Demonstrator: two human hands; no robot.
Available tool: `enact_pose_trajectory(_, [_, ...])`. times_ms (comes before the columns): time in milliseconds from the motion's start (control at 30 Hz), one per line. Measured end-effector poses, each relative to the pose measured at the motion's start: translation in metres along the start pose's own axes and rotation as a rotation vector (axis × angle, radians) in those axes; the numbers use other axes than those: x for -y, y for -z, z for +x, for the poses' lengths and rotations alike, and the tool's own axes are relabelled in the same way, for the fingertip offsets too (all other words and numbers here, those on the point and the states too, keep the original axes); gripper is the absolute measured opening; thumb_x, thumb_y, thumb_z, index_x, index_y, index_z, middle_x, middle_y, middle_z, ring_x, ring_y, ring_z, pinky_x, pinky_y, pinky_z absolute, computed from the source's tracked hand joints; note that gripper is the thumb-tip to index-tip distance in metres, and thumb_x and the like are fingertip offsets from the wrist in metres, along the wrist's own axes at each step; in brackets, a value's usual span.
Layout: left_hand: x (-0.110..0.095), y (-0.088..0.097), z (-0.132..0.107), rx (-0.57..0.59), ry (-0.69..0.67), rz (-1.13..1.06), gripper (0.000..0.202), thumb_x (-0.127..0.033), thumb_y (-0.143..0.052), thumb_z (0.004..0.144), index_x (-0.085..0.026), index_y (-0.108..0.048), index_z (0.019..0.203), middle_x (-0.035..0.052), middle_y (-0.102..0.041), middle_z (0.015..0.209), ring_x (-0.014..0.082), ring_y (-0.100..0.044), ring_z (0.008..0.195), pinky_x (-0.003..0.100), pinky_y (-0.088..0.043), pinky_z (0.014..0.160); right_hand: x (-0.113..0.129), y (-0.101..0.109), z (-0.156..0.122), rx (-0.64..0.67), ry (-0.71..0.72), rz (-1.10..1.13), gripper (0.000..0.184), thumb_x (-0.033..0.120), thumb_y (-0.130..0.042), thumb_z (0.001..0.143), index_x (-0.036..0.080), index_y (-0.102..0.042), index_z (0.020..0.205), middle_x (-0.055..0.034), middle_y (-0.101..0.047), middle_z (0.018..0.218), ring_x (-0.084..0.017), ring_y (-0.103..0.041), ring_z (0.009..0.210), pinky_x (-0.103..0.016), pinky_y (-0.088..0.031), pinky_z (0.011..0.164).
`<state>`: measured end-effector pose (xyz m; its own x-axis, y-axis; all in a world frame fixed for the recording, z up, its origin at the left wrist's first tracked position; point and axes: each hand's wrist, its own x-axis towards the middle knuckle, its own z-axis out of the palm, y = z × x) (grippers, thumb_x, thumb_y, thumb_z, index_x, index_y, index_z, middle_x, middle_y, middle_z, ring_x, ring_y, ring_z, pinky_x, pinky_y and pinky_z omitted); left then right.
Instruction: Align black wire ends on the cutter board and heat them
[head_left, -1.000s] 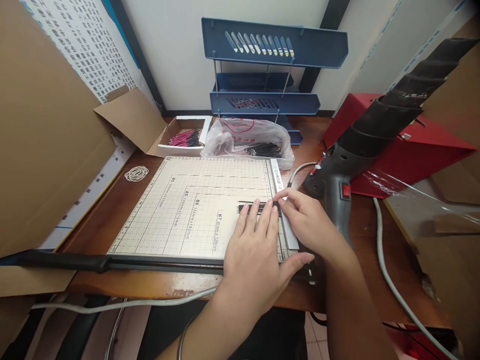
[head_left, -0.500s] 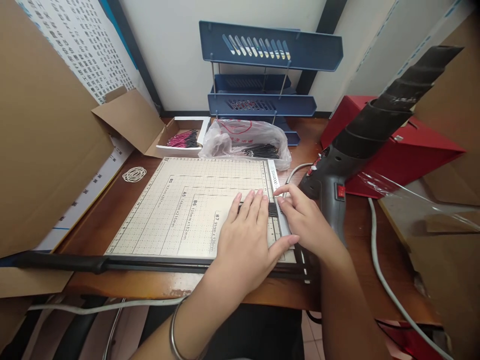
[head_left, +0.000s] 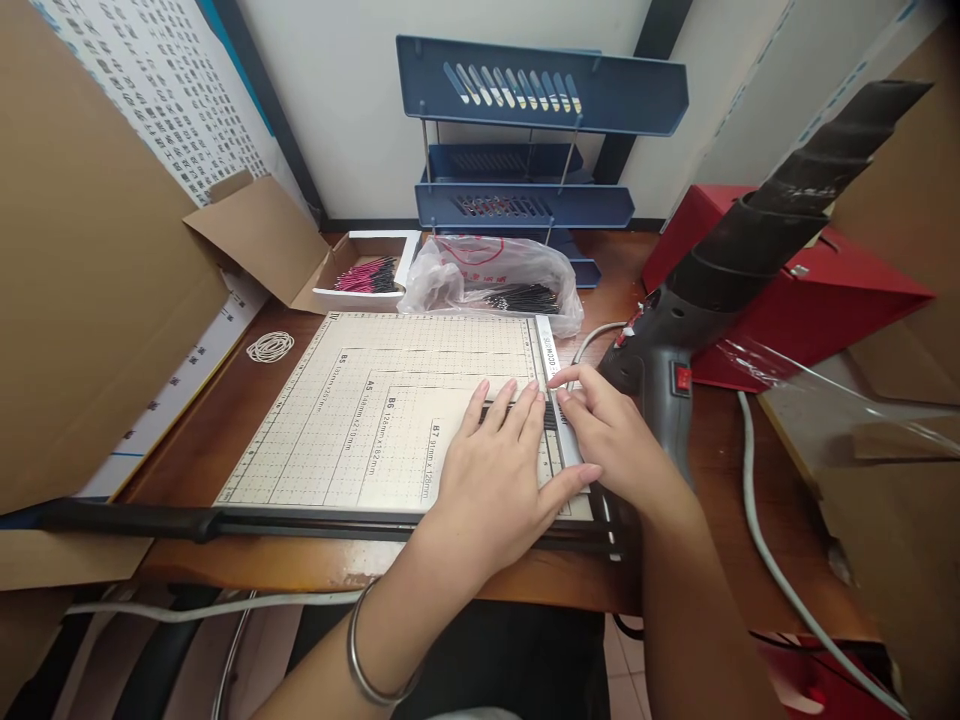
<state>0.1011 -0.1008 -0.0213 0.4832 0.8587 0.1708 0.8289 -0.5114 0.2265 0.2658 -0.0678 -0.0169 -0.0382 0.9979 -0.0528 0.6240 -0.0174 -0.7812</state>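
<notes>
A cream paper-cutter board [head_left: 390, 410] with a printed grid lies on the wooden desk. My left hand [head_left: 499, 475] rests flat on its right part, fingers stretched out over a small row of thin black pieces [head_left: 551, 414]. My right hand [head_left: 611, 435] sits beside it at the board's white right rail [head_left: 553, 370], fingertips touching the same black pieces. The cutter's long black handle [head_left: 225, 522] lies along the board's near edge.
A dark heat gun [head_left: 675, 365] with a grey cord stands right of the board, before a red box [head_left: 810, 290]. Behind the board are a plastic bag of black pieces [head_left: 495, 280], a white box of pink ones [head_left: 367, 275], blue trays [head_left: 532, 150]. Rubber bands [head_left: 270, 347] lie left.
Both hands slid slightly toward the board's right rail, and the left fingers now cover more of the black pieces.
</notes>
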Motion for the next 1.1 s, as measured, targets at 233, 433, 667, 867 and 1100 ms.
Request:
enact_pose_trajectory(233, [0.013, 0.014, -0.022, -0.124, 0.010, 0.058, 0.076, -0.060, -0.028, 0.107, -0.006, -0.034, 0.159, 0.0103, -0.033, 0.166, 0.0268, -0.030, 0.156, 0.052, -0.018, 0.131, 0.023, -0.005, -0.028, -0.344, 0.179, -0.144, 0.033, 0.044, -0.045, 0.102, 0.021, -0.064, 0.116, -0.0082, -0.073, 0.106, -0.022, -0.068, 0.094, -0.036, -0.051, 0.084])
enact_pose_trajectory(433, [0.049, 0.028, -0.051, -0.169, 0.098, 0.155, 0.060, -0.037, -0.032, 0.107, -0.005, -0.035, 0.158, 0.0143, -0.040, 0.163, 0.0306, -0.037, 0.153, 0.060, -0.023, 0.127, 0.044, -0.053, -0.062, -0.202, 0.516, -0.605, 0.056, 0.034, -0.035, 0.107, 0.003, -0.042, 0.153, -0.0144, -0.042, 0.161, -0.028, -0.037, 0.152, -0.052, -0.028, 0.127])
enact_pose_trajectory(667, [0.059, 0.027, -0.053, -0.119, 0.079, 0.142, 0.057, -0.031, -0.032, 0.106, -0.006, -0.037, 0.157, 0.0115, -0.041, 0.162, 0.0302, -0.038, 0.152, 0.062, -0.030, 0.125, 0.038, -0.075, -0.049, -0.236, 0.410, -0.785, 0.070, 0.047, -0.027, 0.107, -0.004, -0.041, 0.153, -0.0213, -0.033, 0.162, -0.037, -0.036, 0.152, -0.062, -0.029, 0.124])
enact_pose_trajectory(867, [0.060, 0.034, -0.049, -0.066, 0.079, 0.105, 0.054, -0.032, -0.031, 0.107, -0.008, -0.043, 0.154, 0.0099, -0.043, 0.161, 0.0294, -0.039, 0.152, 0.060, -0.029, 0.126, 0.034, -0.075, -0.047, -0.200, 0.400, -0.828, 0.072, 0.047, -0.024, 0.107, -0.005, -0.044, 0.152, -0.0220, -0.040, 0.158, -0.040, -0.042, 0.147, -0.058, -0.036, 0.122])
enact_pose_trajectory(1100, [0.062, 0.042, -0.042, -0.003, 0.058, 0.067, 0.051, -0.027, -0.032, 0.106, -0.013, -0.044, 0.155, 0.0079, -0.044, 0.161, 0.0266, -0.038, 0.153, 0.058, -0.023, 0.129, 0.030, -0.075, -0.047, -0.211, 0.419, -0.830, 0.071, 0.048, -0.025, 0.106, -0.003, -0.048, 0.150, -0.0222, -0.040, 0.158, -0.041, -0.042, 0.147, -0.057, -0.038, 0.121])
